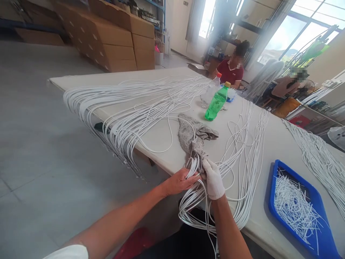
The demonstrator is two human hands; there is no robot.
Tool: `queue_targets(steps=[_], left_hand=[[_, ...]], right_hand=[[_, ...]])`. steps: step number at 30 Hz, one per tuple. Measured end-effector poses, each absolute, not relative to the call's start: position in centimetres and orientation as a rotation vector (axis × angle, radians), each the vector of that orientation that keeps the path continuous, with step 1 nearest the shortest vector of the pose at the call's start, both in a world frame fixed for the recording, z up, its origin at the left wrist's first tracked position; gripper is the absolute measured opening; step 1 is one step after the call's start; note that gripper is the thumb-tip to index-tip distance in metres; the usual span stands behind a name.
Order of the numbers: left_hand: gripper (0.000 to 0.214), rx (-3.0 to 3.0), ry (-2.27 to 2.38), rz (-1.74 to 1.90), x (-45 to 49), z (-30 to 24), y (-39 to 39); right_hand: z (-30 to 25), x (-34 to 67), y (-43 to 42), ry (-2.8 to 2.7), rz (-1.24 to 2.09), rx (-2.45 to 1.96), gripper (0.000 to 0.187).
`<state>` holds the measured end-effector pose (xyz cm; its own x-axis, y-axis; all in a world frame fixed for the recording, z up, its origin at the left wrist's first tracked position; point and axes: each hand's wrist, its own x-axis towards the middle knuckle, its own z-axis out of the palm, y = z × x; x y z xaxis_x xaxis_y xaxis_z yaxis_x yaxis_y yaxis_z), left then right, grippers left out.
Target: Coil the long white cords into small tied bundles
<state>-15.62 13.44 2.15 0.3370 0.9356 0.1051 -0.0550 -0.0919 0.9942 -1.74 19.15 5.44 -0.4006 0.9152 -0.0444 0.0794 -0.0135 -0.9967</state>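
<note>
My left hand, bare, closes around a loop bundle of white cords at the table's near edge. My right hand, in a white cloth glove, grips the same bundle right beside it. A crumpled grey rag lies on the white table just beyond my hands, and its end reaches down to the cords at my right hand. More long white cords run across the tabletop and hang below my hands.
A blue tray of short white cord pieces sits to the right. A green bottle and a clear bottle stand beyond the rag. Long cords drape over the far table edge. A seated person and stacked cardboard boxes are farther back.
</note>
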Motion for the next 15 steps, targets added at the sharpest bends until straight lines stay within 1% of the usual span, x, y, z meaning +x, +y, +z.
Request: queue_targets(steps=[8, 12, 15], left_hand=[[0.036, 1.437, 0.841, 1.013, -15.9, 1.7, 13.5], [0.037, 1.487, 0.848, 1.002, -16.0, 1.8, 13.5], [0.038, 1.516, 0.864, 0.997, -16.0, 1.9, 13.5]], right_hand=[[6.7, -1.2, 18.4, -1.630, 1.502, -1.009, 0.034], [7.1, -1.1, 18.3, -1.646, 1.474, -0.987, 0.030], [7.5, -0.9, 18.3, -1.688, 1.447, -0.989, 0.031]])
